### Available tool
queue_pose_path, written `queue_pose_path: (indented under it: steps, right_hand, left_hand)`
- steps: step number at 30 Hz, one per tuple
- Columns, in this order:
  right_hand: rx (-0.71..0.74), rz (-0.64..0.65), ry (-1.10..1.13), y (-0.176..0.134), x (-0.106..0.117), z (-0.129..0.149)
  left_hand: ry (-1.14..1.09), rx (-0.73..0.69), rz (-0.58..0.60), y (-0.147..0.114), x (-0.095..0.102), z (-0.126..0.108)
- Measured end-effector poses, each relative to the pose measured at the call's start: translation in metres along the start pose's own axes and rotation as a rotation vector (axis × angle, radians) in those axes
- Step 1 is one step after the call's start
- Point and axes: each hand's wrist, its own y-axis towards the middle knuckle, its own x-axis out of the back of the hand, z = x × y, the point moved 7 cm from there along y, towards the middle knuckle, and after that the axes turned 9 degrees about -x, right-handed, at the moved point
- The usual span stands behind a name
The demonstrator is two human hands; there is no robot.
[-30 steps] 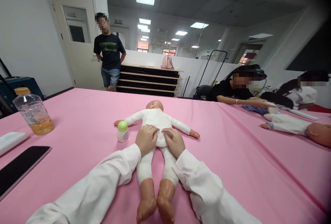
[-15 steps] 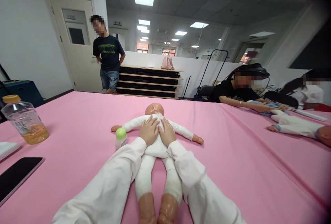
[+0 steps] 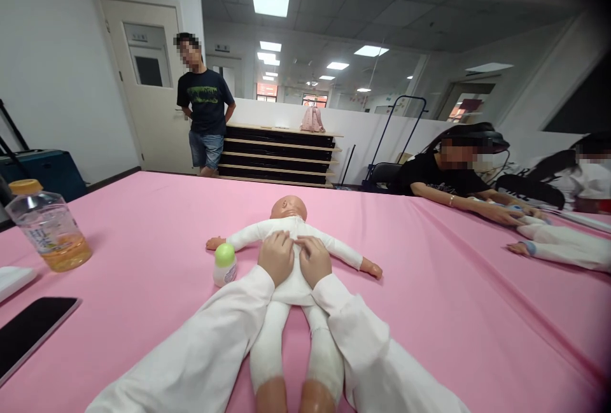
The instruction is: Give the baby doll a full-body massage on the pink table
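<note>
A baby doll (image 3: pixel 289 282) in white clothes lies face up on the pink-covered table, arms spread and legs towards me. My left hand (image 3: pixel 277 257) and my right hand (image 3: pixel 314 259) rest side by side on its chest. The fingers of both are bent and closed at the front of the doll's white top (image 3: pixel 294 230), close to its middle line. My hands hide part of the cloth at the fingertips. Beside the doll's arm and my left wrist stands a small white bottle with a green cap (image 3: pixel 225 265).
On the left are a drink bottle (image 3: pixel 55 235), a black phone (image 3: pixel 35 330) and a white object (image 3: pixel 15 280). At the right a co-worker (image 3: pixel 451 174) handles another doll (image 3: pixel 568 244). One person (image 3: pixel 206 104) stands behind the pink table cover (image 3: pixel 429 324).
My hands lay flat with fingers stretched over the chest; now the fingers are drawn in and bent at the top's front. The view has shifted slightly.
</note>
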Motion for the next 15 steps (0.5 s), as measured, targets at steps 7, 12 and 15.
queue_pose_path:
  steps: [7,12,15]
  right_hand:
    - [-0.107,-0.029,0.04,-0.001,-0.003,-0.019]
    - [-0.213,-0.024,-0.017,-0.006,-0.008,-0.037]
    - [-0.258,-0.015,-0.002,-0.011,-0.007,-0.042]
  left_hand:
    - [-0.206,-0.122,0.039,0.001,-0.006,-0.008]
    - [-0.105,0.016,0.175,0.002,-0.01,0.0]
    - [-0.059,0.044,0.155,0.0,-0.007,0.001]
